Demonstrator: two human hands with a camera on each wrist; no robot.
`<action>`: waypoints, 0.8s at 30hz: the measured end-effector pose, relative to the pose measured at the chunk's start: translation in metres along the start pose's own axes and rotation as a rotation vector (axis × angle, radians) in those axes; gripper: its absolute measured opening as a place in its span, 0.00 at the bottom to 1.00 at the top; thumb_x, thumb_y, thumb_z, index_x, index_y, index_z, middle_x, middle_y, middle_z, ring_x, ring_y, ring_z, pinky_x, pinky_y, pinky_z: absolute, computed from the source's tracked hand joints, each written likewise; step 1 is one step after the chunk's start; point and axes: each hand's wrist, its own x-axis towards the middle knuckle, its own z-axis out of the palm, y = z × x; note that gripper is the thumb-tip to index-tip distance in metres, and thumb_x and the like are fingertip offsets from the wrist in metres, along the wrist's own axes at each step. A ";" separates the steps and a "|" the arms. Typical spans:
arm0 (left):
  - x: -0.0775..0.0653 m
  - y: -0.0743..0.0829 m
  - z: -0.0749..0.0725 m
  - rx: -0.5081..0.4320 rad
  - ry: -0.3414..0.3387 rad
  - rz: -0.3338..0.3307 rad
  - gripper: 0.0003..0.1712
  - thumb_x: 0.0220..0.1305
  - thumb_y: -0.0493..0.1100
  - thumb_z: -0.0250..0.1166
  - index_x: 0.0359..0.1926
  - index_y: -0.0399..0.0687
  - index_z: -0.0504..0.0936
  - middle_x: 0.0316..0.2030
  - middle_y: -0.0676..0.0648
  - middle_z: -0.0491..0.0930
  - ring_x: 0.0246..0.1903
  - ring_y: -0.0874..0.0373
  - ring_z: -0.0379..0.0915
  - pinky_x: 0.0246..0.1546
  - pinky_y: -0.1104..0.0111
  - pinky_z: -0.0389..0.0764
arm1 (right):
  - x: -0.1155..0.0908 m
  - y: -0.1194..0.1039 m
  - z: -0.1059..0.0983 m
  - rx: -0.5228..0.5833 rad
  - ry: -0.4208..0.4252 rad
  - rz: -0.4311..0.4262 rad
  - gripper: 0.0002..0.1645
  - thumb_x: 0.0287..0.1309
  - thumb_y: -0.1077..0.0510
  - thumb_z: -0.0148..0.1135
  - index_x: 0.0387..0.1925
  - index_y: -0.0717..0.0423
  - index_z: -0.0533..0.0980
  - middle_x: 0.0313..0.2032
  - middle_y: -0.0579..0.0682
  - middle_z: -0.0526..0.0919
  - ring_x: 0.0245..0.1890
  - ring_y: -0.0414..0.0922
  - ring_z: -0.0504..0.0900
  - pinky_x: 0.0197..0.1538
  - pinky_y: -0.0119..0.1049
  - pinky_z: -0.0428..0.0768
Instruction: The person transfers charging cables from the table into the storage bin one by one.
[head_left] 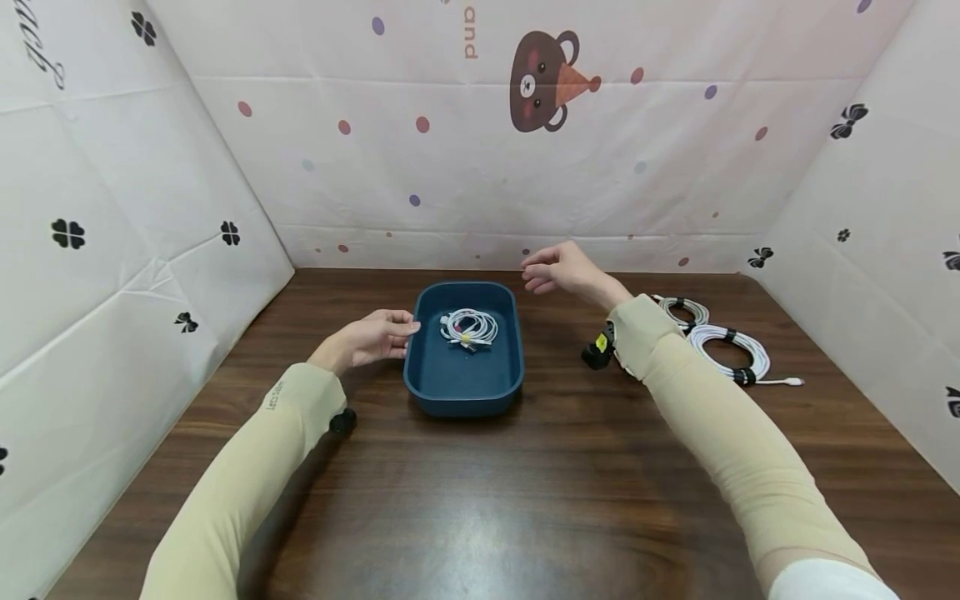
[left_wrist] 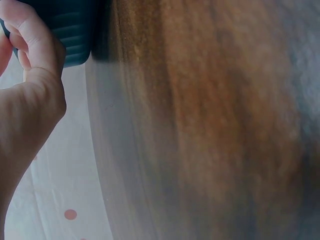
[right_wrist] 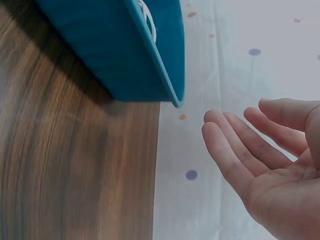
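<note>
A dark blue rectangular bin stands on the table, with a coiled white cable lying on its floor. My left hand grips the bin's left rim, thumb at the edge. In the left wrist view the fingers of this hand bend around the ribbed bin wall. To the right of the bin and above the table, my right hand is raised with relaxed fingers. The right wrist view shows this hand holding nothing, apart from the bin's corner.
Two more coiled white cables, a smaller coil and a larger coil tied with black straps, lie on the right, partly behind the right forearm. Printed white sheets wall the brown wooden table at the back and sides.
</note>
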 end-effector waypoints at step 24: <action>0.001 -0.001 -0.001 0.004 0.017 -0.002 0.03 0.70 0.40 0.57 0.36 0.48 0.73 0.30 0.50 0.79 0.30 0.60 0.77 0.33 0.68 0.82 | -0.033 0.032 -0.044 0.120 0.058 0.028 0.22 0.69 0.63 0.51 0.59 0.76 0.68 0.38 0.52 0.86 0.38 0.46 0.87 0.53 0.49 0.81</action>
